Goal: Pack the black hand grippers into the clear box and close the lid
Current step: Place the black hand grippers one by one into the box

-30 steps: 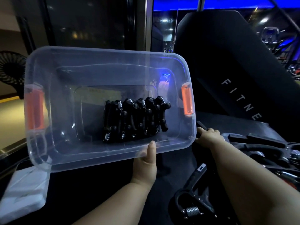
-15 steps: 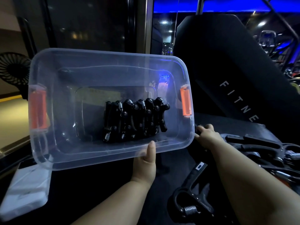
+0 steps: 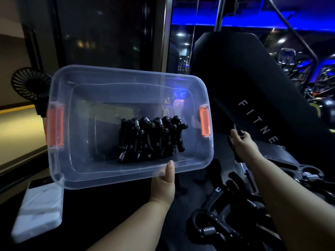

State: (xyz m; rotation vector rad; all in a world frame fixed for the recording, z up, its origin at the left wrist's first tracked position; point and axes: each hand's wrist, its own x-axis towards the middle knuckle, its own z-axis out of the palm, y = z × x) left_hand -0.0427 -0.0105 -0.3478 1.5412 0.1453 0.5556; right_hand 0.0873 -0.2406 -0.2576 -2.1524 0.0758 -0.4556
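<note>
**Hand grippers (image 3: 150, 140) sit in a row inside the tilted clear box (image 3: 116, 176)**

Your left hand (image 3: 164, 180) pinches the box's near rim, thumb laid over the edge and fingers hidden underneath, holding it tipped up toward you. Your right hand (image 3: 242, 143), well apart, is curled round a single black gripper (image 3: 241, 132) just beside the box's right end. The packed row lies on the box floor above your left thumb, nearer the right orange latch (image 3: 205, 122) than the left orange latch (image 3: 55, 127). Loose grippers (image 3: 215, 225) lie by your right forearm. White letters "FITNE" show on the black pad (image 3: 235, 78) behind; anything further is hidden
</note>
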